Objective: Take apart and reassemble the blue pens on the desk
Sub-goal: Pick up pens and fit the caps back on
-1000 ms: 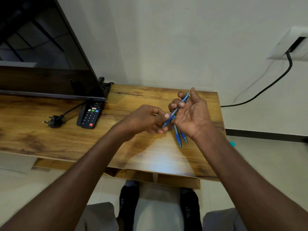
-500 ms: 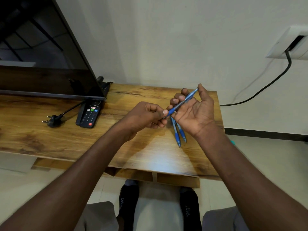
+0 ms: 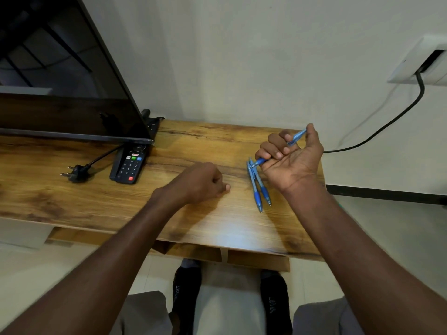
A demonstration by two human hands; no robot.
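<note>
A blue pen (image 3: 294, 139) is gripped in the curled fingers (image 3: 273, 151) of the right hand (image 3: 290, 158), raised above the wooden surface (image 3: 193, 213). Two more pens (image 3: 258, 187) are laid beneath it. The left hand (image 3: 198, 182) is rested on the surface, fingers curled; whether anything is held cannot be told.

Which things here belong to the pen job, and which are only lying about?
Belong to the job:
- pen gripped in the right hand
- two pens lying on the desk
- left hand, curled, resting on the desk; what it holds cannot be seen

Just lying about:
- remote
- plug
- screen
- wall cable
</note>
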